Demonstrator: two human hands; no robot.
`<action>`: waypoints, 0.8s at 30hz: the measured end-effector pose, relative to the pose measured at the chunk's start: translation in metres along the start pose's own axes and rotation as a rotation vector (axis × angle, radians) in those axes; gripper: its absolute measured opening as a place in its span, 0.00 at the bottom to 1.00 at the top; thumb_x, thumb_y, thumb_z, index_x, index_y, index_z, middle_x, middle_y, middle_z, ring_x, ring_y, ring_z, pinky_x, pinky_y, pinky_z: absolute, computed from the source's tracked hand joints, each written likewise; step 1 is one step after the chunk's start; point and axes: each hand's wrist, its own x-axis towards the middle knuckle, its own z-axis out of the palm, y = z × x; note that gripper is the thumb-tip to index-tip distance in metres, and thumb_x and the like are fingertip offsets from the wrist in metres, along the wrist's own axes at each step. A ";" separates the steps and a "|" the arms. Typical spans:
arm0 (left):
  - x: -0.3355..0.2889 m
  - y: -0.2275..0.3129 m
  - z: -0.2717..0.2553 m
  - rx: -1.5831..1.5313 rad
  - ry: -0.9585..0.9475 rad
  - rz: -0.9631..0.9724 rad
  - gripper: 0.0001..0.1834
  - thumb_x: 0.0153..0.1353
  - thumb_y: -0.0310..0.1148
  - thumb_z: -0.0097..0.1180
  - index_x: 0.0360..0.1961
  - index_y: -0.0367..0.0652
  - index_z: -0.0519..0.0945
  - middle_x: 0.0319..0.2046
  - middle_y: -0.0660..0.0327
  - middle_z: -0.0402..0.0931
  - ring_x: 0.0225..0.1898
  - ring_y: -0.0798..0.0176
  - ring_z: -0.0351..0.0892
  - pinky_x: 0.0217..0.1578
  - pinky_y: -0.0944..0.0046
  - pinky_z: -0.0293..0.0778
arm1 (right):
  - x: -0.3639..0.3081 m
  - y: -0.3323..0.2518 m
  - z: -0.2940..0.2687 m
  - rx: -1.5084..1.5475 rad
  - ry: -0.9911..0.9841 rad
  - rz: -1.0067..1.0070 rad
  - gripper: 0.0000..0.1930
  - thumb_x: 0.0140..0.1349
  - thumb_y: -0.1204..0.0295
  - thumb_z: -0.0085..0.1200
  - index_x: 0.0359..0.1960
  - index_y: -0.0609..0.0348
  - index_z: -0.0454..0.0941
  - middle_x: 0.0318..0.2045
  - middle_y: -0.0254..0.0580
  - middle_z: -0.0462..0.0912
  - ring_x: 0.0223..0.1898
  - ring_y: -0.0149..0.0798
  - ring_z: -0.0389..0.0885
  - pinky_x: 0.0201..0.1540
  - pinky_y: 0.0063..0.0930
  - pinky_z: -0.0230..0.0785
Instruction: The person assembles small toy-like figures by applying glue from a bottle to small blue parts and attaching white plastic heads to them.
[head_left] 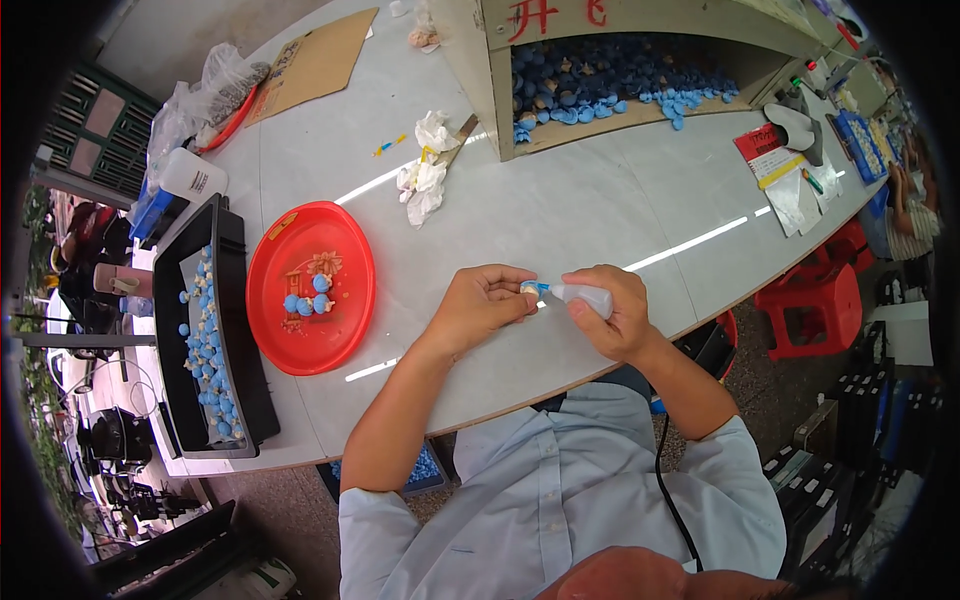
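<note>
Over the table, in front of my shirt, my left hand [478,308] pinches a small blue and cream piece [531,289] between thumb and fingers. My right hand [625,318] is wrapped round a whitish squeeze bottle [590,298], tilted so that its narrow tip meets or nearly meets the piece; exact contact is too small to tell. Left of my hands lies a red plate [262,335] with several small blue and cream round pieces [320,303] grouped on it. Beyond that, a black tray [262,405] holds many similar pieces [212,375].
A box-like shelf [497,100] at the back holds a heap of blue parts [600,85]. Crumpled tissues [425,180] lie before it. Cardboard [318,65] and a white jug [193,177] are at far left. Red stools [815,305] stand at right; another person's arm [905,205] shows far right.
</note>
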 end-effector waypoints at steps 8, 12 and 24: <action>0.001 -0.002 -0.002 -0.017 0.002 0.015 0.18 0.59 0.23 0.63 0.50 0.28 0.77 0.39 0.54 0.82 0.39 0.64 0.85 0.42 0.70 0.81 | 0.002 0.000 0.003 -0.044 -0.035 -0.022 0.11 0.52 0.76 0.60 0.38 0.64 0.79 0.25 0.46 0.81 0.21 0.42 0.76 0.26 0.32 0.66; -0.001 0.003 0.000 -0.013 0.009 0.000 0.17 0.60 0.24 0.62 0.50 0.28 0.77 0.39 0.54 0.82 0.39 0.64 0.85 0.40 0.71 0.81 | 0.000 0.001 0.003 -0.131 -0.013 -0.074 0.12 0.50 0.76 0.61 0.38 0.63 0.79 0.24 0.44 0.81 0.20 0.43 0.75 0.25 0.31 0.65; -0.001 0.004 0.001 -0.053 0.044 -0.022 0.15 0.62 0.25 0.60 0.48 0.28 0.78 0.38 0.53 0.82 0.38 0.64 0.84 0.39 0.72 0.81 | 0.002 -0.005 0.003 -0.238 -0.010 -0.169 0.15 0.46 0.76 0.64 0.38 0.62 0.79 0.22 0.42 0.80 0.20 0.42 0.77 0.24 0.31 0.66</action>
